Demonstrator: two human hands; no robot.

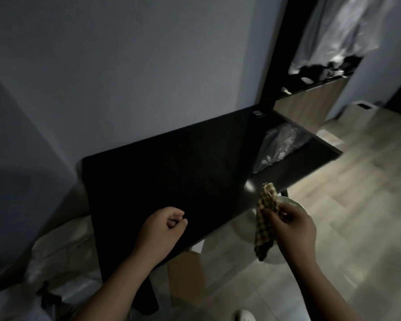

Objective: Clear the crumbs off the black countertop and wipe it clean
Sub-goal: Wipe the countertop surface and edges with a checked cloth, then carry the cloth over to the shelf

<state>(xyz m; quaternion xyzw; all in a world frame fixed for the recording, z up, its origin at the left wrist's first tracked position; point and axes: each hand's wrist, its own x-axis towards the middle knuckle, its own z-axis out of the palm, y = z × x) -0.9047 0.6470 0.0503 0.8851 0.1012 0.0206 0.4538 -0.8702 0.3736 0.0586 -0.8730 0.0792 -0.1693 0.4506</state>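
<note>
The glossy black countertop (171, 172) runs from the lower left to the upper right against a grey wall. My left hand (162, 230) hovers over its near edge with fingers curled; whether it holds anything is hidden. My right hand (292, 225) is past the counter's right edge, above the floor. It grips a checked yellow-and-dark cloth (265, 218) that sticks up and hangs down from the fist. A pale round bowl-like object (294, 202) shows behind that hand, and the hand seems to hold it too. Crumbs are too small to see in the dim light.
A crinkled clear plastic sheet is reflected on the counter's far right (278, 147). A cardboard box (185, 274) stands under the counter's near end. Pale bags (56, 258) lie at the lower left. Wooden floor (357, 205) spreads to the right. A cluttered shelf (317, 75) is at the back.
</note>
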